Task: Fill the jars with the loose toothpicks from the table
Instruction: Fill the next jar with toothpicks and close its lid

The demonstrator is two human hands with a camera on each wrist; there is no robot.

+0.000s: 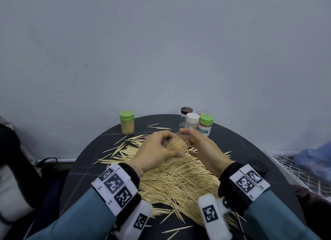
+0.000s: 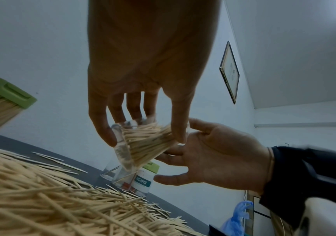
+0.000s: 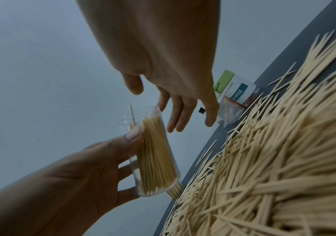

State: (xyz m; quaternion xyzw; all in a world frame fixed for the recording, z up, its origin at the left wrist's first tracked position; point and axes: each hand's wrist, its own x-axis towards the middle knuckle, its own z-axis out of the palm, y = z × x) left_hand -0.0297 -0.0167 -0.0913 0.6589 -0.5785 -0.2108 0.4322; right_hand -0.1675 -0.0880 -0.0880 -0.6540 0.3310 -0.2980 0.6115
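Note:
My left hand grips a clear lidless jar packed with toothpicks, held tilted above the pile, thumb on one side and fingers on the other. In the left wrist view the left hand clasps the jar near its mouth. My right hand hovers open just right of the jar mouth, fingers straight, palm toward it and holding nothing. The right wrist view shows the right hand beside the jar. Loose toothpicks lie in a broad heap on the black round table.
A full green-lidded jar stands at the back left. At the back right cluster a brown-lidded clear jar, a white-lidded jar and a labelled green-lidded jar. A dark round lid lies right. The wall is close behind.

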